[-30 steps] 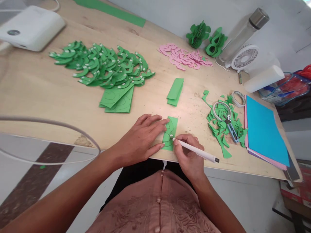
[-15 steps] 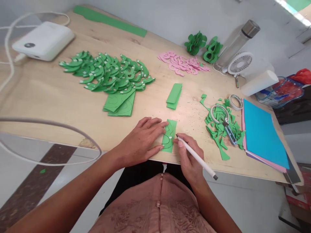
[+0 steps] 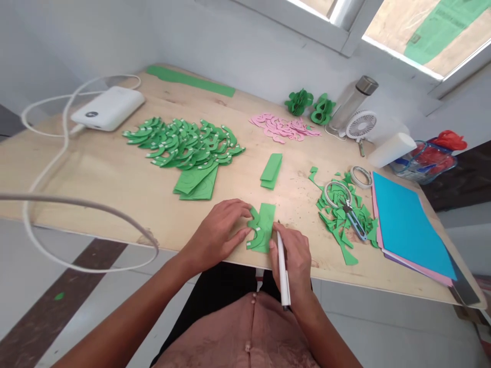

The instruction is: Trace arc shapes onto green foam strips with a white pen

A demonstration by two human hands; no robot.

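Observation:
A folded green paper piece (image 3: pixel 269 217) lies near the table's front edge. Over its left side is a curved green paper cutout (image 3: pixel 258 237) with small white tabs, gripped at its left edge between the thumb and fingers of my left hand (image 3: pixel 220 232). My right hand (image 3: pixel 295 255) is closed round a white pen (image 3: pixel 283 271), whose rear end points back toward me. The fingertips of that hand touch the right edge of the green piece. Just beyond stands another folded green paper (image 3: pixel 271 171).
Left of centre are a heap of green curved cutouts (image 3: pixel 187 143) and marked green sheets (image 3: pixel 197 184). Pink cutouts (image 3: pixel 282 128) lie farther back. On the right are green scraps (image 3: pixel 339 220), blue-handled scissors (image 3: pixel 356 224), tape (image 3: pixel 361 177) and blue paper (image 3: pixel 410 225). A white cable (image 3: pixel 153 245) loops at left.
The view has tilted upward. My left fingers have gone from lying over the paper to gripping the cutout at its left. The pen has swung from the paper to point back along my right hand.

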